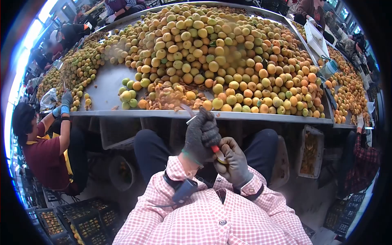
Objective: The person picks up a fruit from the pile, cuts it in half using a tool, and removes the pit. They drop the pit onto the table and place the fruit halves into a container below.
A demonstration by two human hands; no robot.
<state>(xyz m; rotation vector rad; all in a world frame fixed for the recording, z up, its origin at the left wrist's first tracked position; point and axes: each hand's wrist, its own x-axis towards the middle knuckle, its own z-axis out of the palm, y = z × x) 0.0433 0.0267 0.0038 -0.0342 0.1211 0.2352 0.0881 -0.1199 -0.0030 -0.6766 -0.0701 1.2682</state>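
Observation:
My left hand point(202, 132), in a dark grey glove, is closed around a small knife with a red part point(215, 149) at its handle. Its short metal blade point(220, 156) points down toward my other hand. A thin white piece point(191, 120) sticks out on the far side of the same fist. Gloved in grey too, my right hand point(234, 163) pinches a yellow-green apricot point(222, 161), mostly hidden by the fingers, right at the blade. Both hands are above my lap, just short of the table edge point(228, 116).
A big heap of apricots point(196, 45) covers the metal table, with a pile of torn apricot pieces point(171, 96) near its front edge. A person point(45, 147) works at the left. A bucket point(121, 173), a bin point(310, 151) and crates point(87, 220) stand below.

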